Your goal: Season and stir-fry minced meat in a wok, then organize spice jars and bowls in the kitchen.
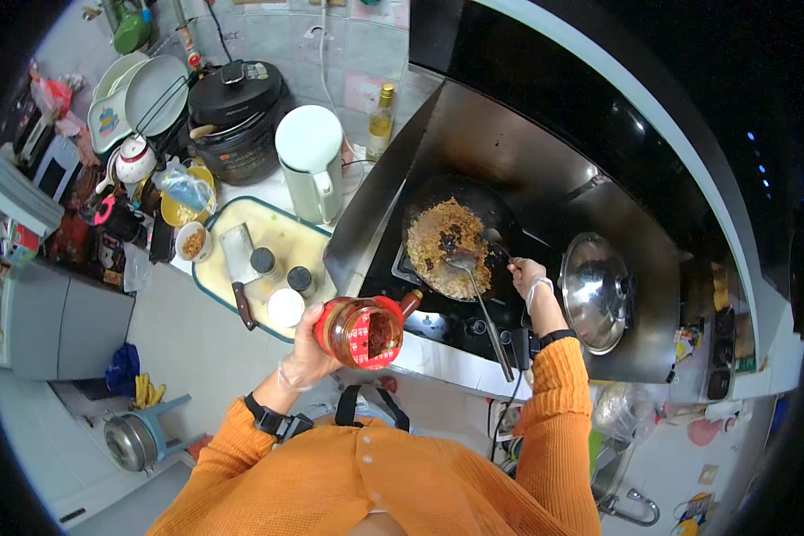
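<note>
My left hand [311, 345] grips a glass jar [360, 333] with a red label and dark red contents, tilted so its side faces up. Over the cooktop, my right hand [529, 280] is closed on the thin handle of a metal spoon [496, 240] reaching into the wok [502, 201]. Yellowish chopped food [439, 231] fills the wok's middle, with dark sauce patches [450, 238] on top. A metal wok spatula [484, 315] leans in the food, its handle extending past the cooktop's front edge. A brown wooden wok handle [412, 303] shows just behind the jar.
Left of the stove, a cutting board [208, 278] carries a cleaver [240, 258], two black-capped shakers [300, 280] and a white-lidded container [286, 307]. A pale green jug [311, 167] stands behind. A metal splash guard [368, 208] surrounds the stove; a domed lid [593, 295] leans at right.
</note>
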The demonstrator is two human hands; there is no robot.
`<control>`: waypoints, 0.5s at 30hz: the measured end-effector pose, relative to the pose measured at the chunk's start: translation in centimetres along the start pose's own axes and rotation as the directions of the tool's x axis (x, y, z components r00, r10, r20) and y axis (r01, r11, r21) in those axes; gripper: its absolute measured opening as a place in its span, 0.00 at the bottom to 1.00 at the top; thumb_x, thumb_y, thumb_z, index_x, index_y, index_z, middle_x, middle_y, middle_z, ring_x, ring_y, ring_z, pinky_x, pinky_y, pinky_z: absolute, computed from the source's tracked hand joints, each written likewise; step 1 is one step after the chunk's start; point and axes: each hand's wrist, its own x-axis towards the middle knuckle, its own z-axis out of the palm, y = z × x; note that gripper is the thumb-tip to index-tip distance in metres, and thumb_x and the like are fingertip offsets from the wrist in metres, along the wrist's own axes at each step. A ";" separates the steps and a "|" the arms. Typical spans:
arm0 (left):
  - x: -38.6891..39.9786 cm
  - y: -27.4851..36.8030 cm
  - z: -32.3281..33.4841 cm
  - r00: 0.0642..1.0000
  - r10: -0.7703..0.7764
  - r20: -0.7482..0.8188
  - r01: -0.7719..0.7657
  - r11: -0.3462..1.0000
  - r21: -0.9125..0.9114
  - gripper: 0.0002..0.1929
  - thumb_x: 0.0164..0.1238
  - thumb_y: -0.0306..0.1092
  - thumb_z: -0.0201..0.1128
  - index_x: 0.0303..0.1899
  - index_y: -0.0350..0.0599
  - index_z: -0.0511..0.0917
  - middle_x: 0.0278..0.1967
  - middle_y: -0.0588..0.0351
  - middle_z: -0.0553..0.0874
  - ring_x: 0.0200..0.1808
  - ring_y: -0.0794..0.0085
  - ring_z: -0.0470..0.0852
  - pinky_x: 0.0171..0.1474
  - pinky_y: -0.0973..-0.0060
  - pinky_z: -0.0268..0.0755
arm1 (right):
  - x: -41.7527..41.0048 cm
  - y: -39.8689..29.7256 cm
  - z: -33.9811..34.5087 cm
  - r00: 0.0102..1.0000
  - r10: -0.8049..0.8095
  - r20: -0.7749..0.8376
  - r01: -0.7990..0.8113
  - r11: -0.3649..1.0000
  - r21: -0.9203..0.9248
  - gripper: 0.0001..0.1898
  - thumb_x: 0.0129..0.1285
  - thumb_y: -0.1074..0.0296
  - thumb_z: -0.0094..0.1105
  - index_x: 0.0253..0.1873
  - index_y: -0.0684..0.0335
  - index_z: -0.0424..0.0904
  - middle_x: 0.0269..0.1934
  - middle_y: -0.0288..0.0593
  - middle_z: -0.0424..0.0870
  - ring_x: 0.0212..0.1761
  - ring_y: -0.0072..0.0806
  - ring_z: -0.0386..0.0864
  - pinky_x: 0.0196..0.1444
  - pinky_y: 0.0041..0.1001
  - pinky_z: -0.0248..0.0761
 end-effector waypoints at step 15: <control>-0.4 -0.4 -0.8 0.998 0.030 -0.062 -0.030 1.000 0.001 0.30 0.68 0.58 0.50 0.61 0.43 0.71 0.60 0.48 0.78 0.60 0.59 0.78 0.64 0.57 0.70 | 2.2 3.4 3.1 0.993 0.101 0.065 -0.101 0.995 -0.004 0.07 0.68 0.71 0.49 0.34 0.62 0.75 0.17 0.31 0.69 0.10 0.16 0.57 0.12 0.19 0.49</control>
